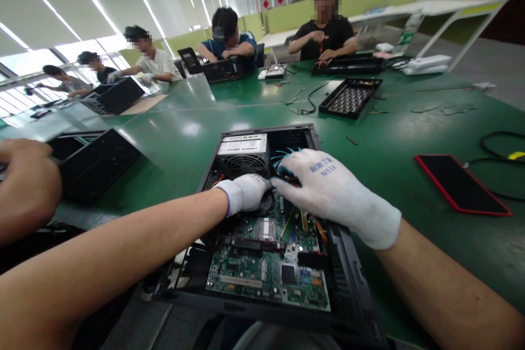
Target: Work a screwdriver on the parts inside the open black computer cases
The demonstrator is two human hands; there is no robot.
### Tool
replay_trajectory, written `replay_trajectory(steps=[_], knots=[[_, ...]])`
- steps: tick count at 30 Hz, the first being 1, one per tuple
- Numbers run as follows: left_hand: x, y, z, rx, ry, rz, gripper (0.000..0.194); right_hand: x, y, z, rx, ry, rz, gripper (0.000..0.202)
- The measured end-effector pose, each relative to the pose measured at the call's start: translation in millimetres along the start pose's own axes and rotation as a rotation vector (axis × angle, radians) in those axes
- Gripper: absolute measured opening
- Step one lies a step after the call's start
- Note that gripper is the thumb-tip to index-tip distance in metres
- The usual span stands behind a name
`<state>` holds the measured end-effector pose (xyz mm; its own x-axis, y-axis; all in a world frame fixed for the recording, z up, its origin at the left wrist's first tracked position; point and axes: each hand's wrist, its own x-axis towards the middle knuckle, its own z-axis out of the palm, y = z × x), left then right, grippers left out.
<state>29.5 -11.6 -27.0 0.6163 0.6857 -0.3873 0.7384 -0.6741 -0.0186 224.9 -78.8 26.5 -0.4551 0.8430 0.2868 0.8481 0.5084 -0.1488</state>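
Note:
An open black computer case (pixel 348 262) lies in front of me at the table's edge, with a green motherboard (pixel 270 279) inside. My left hand (pixel 251 192), in a white glove, is closed low in the case, beside a bundle of dark cables (pixel 267 202). Its fingertips, and whatever they grip, are hidden. In a matching glove, my right hand (pixel 315 178) reaches over the right wall. Its fingers and thumb curl together beside a fan with blue blades (pixel 283 156); what they hold cannot be made out. A power supply (pixel 243 154) sits at the far left corner of the case.
On the green table (pixel 180 145) a red-edged tablet (pixel 461 183) lies at right, near black cables (pixel 504 161). Beyond the case is a black panel with a grid (pixel 350 97). Another case (pixel 98 161) and a person's bare arm (pixel 27 186) are at left. Several people work across the table.

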Motion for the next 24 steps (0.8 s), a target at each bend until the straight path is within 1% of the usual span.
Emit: replay_trajectory(steps=[6,15,24], knots=[[-1.4,2.1,-3.8,0.010,-0.024,0.001,0.045,-0.6,-1.1,-1.6,-0.011,0.007,0.000,0.042],[-2.6,4.7,-7.1,0.035,-0.068,-0.027,0.037,0.1,-2.2,-2.9,-0.013,-0.011,0.006,0.042],[-1.1,8.4,-9.7,0.076,-0.113,-0.030,0.038,0.5,-1.6,-1.3,-0.019,-0.014,0.009,0.043]])
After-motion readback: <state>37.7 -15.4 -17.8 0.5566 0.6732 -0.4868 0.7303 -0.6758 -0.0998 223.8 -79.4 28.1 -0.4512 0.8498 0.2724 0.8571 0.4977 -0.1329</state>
